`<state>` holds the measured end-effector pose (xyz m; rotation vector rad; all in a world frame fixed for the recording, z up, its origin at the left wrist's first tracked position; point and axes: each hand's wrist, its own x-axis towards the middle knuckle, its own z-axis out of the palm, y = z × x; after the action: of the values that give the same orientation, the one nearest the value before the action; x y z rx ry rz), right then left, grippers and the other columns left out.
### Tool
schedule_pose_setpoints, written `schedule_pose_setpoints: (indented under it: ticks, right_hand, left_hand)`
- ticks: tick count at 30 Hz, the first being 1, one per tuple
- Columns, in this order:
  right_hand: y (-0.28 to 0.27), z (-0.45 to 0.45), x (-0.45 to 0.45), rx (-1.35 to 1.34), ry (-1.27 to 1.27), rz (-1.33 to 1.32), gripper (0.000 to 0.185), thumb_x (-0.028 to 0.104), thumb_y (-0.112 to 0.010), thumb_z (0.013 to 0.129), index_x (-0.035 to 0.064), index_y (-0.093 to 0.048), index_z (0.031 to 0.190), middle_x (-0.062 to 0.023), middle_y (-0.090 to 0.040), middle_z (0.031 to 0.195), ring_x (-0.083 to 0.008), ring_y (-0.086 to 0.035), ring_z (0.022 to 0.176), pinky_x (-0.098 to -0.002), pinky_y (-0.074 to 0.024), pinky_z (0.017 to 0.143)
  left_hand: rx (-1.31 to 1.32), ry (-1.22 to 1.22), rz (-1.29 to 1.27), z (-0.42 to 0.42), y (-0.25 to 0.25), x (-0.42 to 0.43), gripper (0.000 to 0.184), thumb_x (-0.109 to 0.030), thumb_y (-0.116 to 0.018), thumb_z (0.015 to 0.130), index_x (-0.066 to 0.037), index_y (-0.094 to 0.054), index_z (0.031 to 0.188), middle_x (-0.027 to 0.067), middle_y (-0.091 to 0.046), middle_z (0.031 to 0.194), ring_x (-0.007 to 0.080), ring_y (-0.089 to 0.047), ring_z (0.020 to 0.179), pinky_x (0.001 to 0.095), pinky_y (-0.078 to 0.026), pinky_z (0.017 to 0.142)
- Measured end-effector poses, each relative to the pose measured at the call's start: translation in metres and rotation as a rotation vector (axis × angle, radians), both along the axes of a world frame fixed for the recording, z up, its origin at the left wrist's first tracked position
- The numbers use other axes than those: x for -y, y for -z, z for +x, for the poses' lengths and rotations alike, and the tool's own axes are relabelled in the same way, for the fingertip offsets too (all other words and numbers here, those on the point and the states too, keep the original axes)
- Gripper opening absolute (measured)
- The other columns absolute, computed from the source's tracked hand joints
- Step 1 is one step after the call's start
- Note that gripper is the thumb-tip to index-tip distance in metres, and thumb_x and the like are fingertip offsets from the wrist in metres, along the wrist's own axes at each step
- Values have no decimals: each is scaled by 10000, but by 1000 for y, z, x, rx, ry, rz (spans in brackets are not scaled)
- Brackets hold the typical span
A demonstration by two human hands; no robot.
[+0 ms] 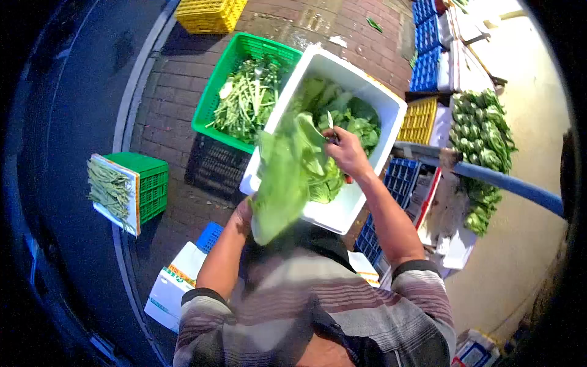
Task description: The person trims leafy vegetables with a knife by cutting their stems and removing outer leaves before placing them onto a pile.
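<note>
In my right hand [350, 154] is a small knife [331, 121], its blade pointing up and away from me, over the white foam box [388, 116]. A large head of leafy greens [280, 183], blurred by motion, is held up across the box's near left corner. My left hand [244, 211] grips it from the left side, with most of the fingers hidden behind the leaves. More leafy greens [361, 122] lie inside the box. A paler green head [327, 183] sits in its near part, just below my right hand.
Left of the box stands a green crate [211, 101] of cut stems and leaves. A foam tray [134, 202] of long beans rests on another green crate [153, 183]. Yellow crate [211, 15] at the back; blue crates [425, 67], stacked greens [483, 131] and a blue pole [513, 183] on the right.
</note>
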<state>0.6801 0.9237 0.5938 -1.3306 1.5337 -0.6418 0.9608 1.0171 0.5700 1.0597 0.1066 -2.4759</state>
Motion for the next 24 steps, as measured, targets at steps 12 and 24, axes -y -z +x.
schedule_pose_setpoints:
  ticks: [12, 24]
  right_hand:
    - [18, 32, 129, -154, 74, -411, 226, 77, -566, 858, -27, -631, 1048, -110, -656, 820, -125, -579, 720, -294, -490, 668]
    - [-56, 77, -51, 117, -105, 98, 561, 363, -679, 895, 11, -552, 1313, -205, -641, 1217, -294, -615, 1120, -397, -475, 953]
  left_hand:
    - [48, -508, -69, 107, 6, -39, 468, -288, -640, 916, -27, -565, 1296, 127, -627, 1244, 237, -634, 1078, 394, -527, 929]
    - [135, -198, -309, 44, 40, 32, 507, -267, -644, 905, -31, -526, 1337, 119, -618, 1248, 231, -615, 1082, 387, -514, 910]
